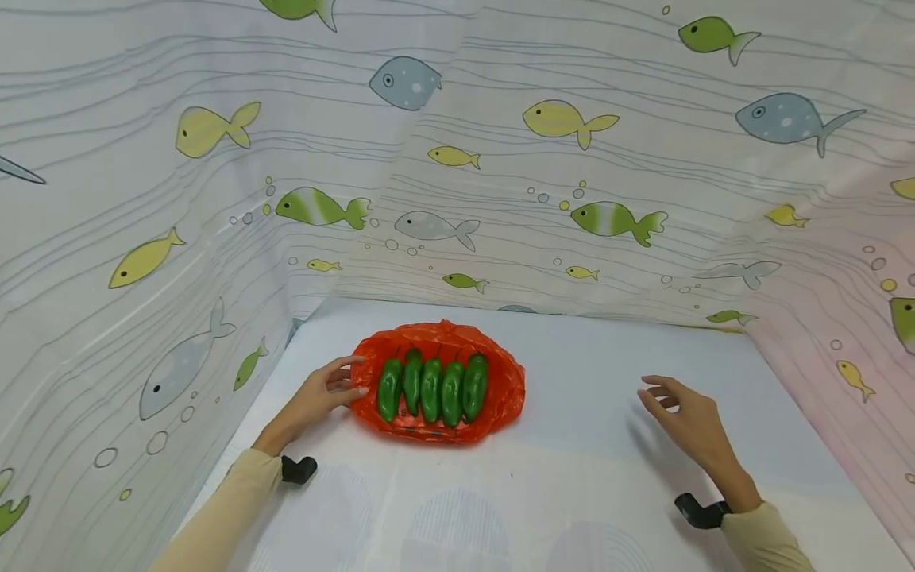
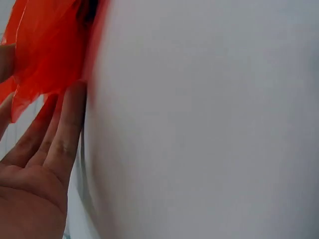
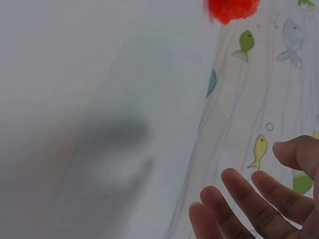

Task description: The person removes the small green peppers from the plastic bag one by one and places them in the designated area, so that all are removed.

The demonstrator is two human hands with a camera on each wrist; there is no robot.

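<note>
The bag (image 1: 509, 393) is set on the table (image 1: 586, 453), left of the middle and toward the far side, with five green peppers (image 1: 430, 389) laid side by side in it. Its left rim is touched by the left hand (image 1: 318, 393), whose thumb and fingers are held apart. The right hand (image 1: 686, 417) is raised over the table at the right, well apart from the bag, with its fingers loosely bent and nothing held.

The red film is judged thin, light and soft, likely to crumple or tear if pulled by one edge; it is best gathered at the left and right rims together. The peppers look firm, glossy and perhaps slippery, and are best grasped round the middle, as the thin stems may snap. No brand can be read; dark marks on the bag's near side are too small.
</note>
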